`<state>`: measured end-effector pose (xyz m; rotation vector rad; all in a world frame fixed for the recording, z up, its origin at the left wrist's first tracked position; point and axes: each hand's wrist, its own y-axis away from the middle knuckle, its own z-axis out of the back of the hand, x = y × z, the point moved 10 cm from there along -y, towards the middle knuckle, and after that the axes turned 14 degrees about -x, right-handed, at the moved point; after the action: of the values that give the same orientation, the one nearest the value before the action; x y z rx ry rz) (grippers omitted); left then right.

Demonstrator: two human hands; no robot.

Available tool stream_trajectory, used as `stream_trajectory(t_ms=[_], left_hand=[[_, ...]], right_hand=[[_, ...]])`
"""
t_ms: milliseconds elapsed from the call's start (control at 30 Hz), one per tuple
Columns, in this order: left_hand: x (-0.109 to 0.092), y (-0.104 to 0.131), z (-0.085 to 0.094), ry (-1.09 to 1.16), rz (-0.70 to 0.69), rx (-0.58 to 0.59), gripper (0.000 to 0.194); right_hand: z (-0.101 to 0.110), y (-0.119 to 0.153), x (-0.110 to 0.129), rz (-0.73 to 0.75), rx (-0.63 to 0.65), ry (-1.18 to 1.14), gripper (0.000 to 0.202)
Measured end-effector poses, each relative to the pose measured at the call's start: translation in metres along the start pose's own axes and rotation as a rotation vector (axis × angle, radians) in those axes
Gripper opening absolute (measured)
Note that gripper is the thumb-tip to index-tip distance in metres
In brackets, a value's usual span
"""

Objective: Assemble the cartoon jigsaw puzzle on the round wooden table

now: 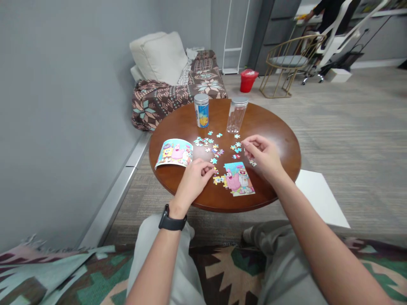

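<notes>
On a round brown table (178, 123) lies a partly joined puzzle (240, 178) with a pink figure. My left hand (197, 174) is at its left, thumb and forefinger pinched by a small yellow piece (216, 170); whether they grip it is too small to tell. Raised over the right side, my right hand (261, 153) has its fingertips together near loose blue pieces (237, 147); what they hold, if anything, is too small to make out. A curved picture card (175, 152) rests at the left. More loose pieces (203, 141) are scattered in the middle.
A jar with a blue label (202, 111) and a clear jar (237, 115) stand at the table's back. Beyond are a patterned seat (203, 80), a red bin (248, 80) and a gold chair (288, 61). A person (333, 17) is at the back right.
</notes>
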<state>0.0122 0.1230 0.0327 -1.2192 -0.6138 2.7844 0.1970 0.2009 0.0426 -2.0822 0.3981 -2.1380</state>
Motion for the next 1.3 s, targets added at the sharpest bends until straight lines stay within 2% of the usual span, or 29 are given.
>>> stream_trajectory(t_ms=[133,333,533,700,833,933,1067,1200,1300], left_hand=[[0.002,-0.002,-0.008,-0.038,0.017,0.044,0.007],[0.011,-0.007,-0.009,-0.105,0.108,0.064,0.004],[0.011,-0.006,-0.012,-0.106,0.083,0.059,0.008],[0.011,-0.006,-0.011,-0.047,0.096,0.036,0.012],[0.014,-0.007,-0.009,0.06,0.185,0.06,0.012],[0.009,-0.004,-0.007,0.208,0.192,0.116,0.007],[-0.002,0.007,-0.01,0.313,0.171,0.233,0.012],[-0.009,0.016,-0.015,0.288,0.139,0.308,0.009],[-0.015,0.015,-0.017,0.206,0.071,0.292,0.006]], right_hand=[[-0.001,0.0,-0.003,-0.013,0.004,0.006,0.025],[-0.006,0.002,-0.004,-0.012,0.034,0.023,0.031],[-0.009,0.003,-0.005,-0.01,0.056,0.046,0.034],[-0.01,0.005,-0.007,-0.025,0.047,0.028,0.036],[-0.013,0.006,-0.009,-0.017,0.063,0.032,0.034],[-0.014,0.007,-0.011,0.001,0.072,0.053,0.031],[-0.017,0.01,-0.01,0.068,0.084,0.142,0.028],[-0.023,0.015,-0.007,0.137,0.107,0.24,0.025],[-0.027,0.018,-0.005,0.166,0.133,0.284,0.023]])
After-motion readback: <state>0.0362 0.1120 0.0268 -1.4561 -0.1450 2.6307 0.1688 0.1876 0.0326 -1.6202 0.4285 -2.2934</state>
